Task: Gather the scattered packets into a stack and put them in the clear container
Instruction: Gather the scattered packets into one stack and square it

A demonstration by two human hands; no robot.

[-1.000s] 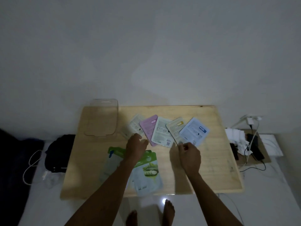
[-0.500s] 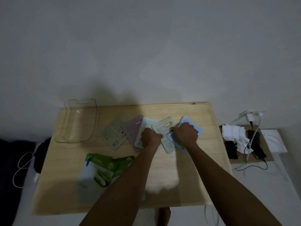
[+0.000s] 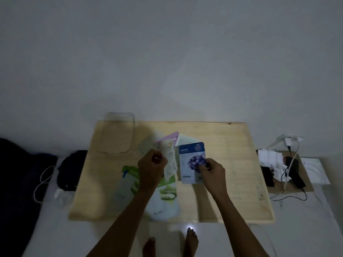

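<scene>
While the person leans over the wooden surface [image 3: 232, 164], the right hand [image 3: 213, 173] pinches a blue packet [image 3: 191, 156] in its fingers mid-surface. Beside it, the left hand [image 3: 151, 166] pinches a pale packet [image 3: 169, 160]. Other packets [image 3: 167, 197] lie near the front edge; the clear container [image 3: 118, 134] sits at the far left corner.

On the table [image 3: 232, 164], the clear container [image 3: 117, 134] sits at ten o'clock; packets [image 3: 192, 162] lie centrally, cables [image 3: 289, 175] beyond at three o'clock.

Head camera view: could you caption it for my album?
Right hand holds a blue packet, left hand a pale packet, above a wooden table.
</scene>
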